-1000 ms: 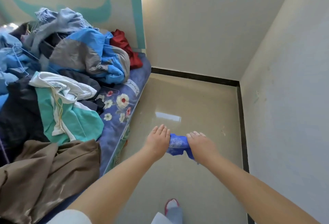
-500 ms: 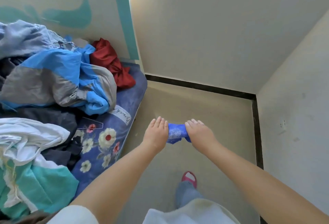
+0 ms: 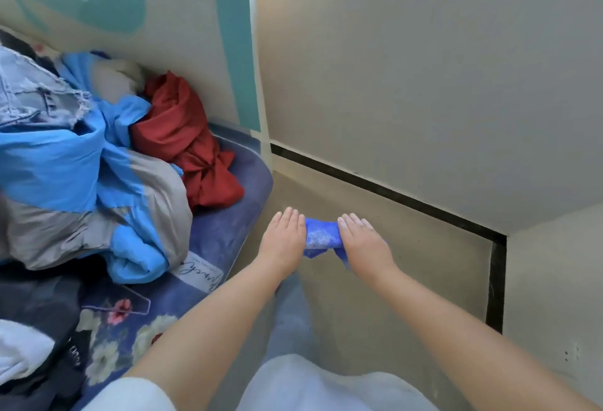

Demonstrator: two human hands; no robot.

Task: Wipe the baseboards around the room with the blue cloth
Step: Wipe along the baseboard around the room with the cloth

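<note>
The blue cloth [image 3: 321, 237] is bunched into a short roll and held out in front of me at mid-frame, above the beige floor. My left hand [image 3: 283, 242] grips its left end and my right hand [image 3: 363, 242] grips its right end, both palms down. A black baseboard [image 3: 385, 192] runs along the foot of the far wall and turns at the corner down the right wall [image 3: 496, 283]. Both hands are well short of the baseboard, apart from it.
A low mattress with a blue floral cover [image 3: 208, 247] lies on the left against the wall, piled with clothes, among them a blue and grey jacket [image 3: 85, 188] and a red garment [image 3: 189, 146]. My leg [image 3: 290, 316] is below the hands. Bare floor [image 3: 408, 267] reaches the corner.
I have stepped closer to the far wall and corner, so the baseboard looms larger. Both hands keep the same grip on the rolled cloth.
</note>
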